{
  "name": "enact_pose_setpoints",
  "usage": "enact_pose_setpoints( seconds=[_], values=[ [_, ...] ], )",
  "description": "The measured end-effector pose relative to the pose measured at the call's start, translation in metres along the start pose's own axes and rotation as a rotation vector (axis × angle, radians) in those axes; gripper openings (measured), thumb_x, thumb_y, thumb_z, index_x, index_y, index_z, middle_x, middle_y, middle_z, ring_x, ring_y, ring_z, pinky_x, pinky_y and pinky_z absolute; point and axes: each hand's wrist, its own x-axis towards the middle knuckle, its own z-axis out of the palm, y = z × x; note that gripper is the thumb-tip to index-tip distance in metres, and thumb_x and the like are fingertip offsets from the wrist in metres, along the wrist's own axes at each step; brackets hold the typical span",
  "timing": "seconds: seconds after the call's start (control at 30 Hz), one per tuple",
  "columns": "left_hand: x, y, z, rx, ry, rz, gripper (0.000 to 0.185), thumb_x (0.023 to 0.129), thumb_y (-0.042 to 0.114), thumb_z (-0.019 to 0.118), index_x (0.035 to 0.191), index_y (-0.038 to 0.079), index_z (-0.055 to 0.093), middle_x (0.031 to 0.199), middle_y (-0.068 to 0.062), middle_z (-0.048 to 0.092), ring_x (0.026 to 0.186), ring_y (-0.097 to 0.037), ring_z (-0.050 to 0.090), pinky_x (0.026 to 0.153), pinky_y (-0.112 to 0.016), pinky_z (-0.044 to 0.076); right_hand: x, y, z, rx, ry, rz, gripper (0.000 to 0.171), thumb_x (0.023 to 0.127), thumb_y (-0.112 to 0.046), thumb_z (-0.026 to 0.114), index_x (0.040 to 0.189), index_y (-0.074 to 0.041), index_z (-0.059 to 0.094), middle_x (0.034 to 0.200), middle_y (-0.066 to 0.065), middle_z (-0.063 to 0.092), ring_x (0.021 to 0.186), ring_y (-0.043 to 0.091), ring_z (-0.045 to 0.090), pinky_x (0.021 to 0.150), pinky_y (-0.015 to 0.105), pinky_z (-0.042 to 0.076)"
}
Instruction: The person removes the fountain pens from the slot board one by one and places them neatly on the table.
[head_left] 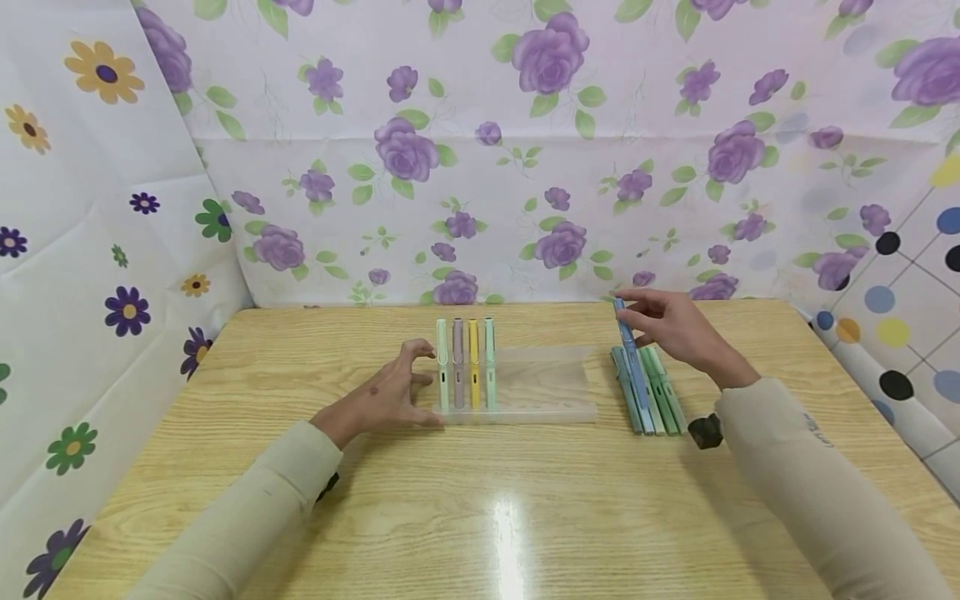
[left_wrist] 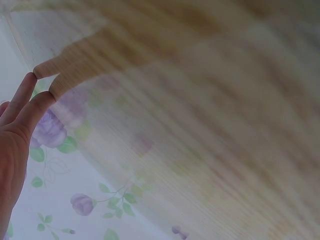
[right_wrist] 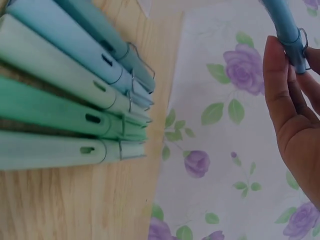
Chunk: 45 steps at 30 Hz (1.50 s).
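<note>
Wood-grain table [head_left: 412, 517] before floral cloth [head_left: 480, 217]. Pinching a blue pen [head_left: 632, 358] near its clip end with the right hand [head_left: 678, 329], over loose pens [right_wrist: 70, 75]; resting relaxed fingers of the left hand [head_left: 384, 393] at the clear tray [head_left: 540, 412]. Best lifted clear, without catching other clips.

Bright head view, white glare on the table [head_left: 450, 492]; dim, blurry left-wrist view.
</note>
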Motion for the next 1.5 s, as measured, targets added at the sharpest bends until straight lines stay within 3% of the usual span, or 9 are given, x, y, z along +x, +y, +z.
enact_pose_setpoints(
  seconds=[0.3,0.67,0.97,1.5],
  values=[
    [0.000,0.000,0.001,0.014,0.010,0.009,0.102,0.075,0.026,0.091,0.141,0.015,0.015,0.152,-0.019,0.029,0.126,-0.037,0.056,0.103,-0.056,0.044,-0.005,0.012,-0.010,-0.008,-0.027,0.043,0.058,0.102,-0.034,0.059,0.150,-0.005,0.043,0.128,0.024,0.058,0.106,0.025,0.064,0.085,0.048,0.057],
    [0.001,0.000,0.000,0.014,0.011,0.005,0.101,0.074,0.025,0.091,0.141,0.014,0.016,0.151,-0.021,0.030,0.125,-0.038,0.056,0.106,-0.056,0.041,-0.013,0.026,-0.026,-0.017,-0.030,0.116,0.057,0.104,-0.030,0.056,0.151,-0.002,0.039,0.132,0.026,0.053,0.109,0.025,0.062,0.090,0.048,0.055],
    [0.000,-0.001,0.000,-0.001,0.011,0.002,0.101,0.074,0.025,0.092,0.141,0.018,0.017,0.152,-0.020,0.030,0.126,-0.039,0.056,0.107,-0.057,0.039,-0.016,0.046,-0.036,-0.014,-0.028,0.132,0.058,0.105,-0.026,0.055,0.151,0.004,0.036,0.135,0.028,0.049,0.100,0.010,0.062,0.086,0.040,0.058],
    [0.001,0.000,0.000,-0.026,0.011,-0.002,0.102,0.074,0.022,0.091,0.142,0.015,0.016,0.151,-0.020,0.030,0.127,-0.040,0.054,0.106,-0.055,0.041,-0.021,0.078,-0.039,-0.009,-0.058,0.278,0.057,0.105,-0.024,0.055,0.149,0.007,0.037,0.138,0.033,0.046,0.106,0.033,0.067,0.086,0.041,0.057]
  ],
)
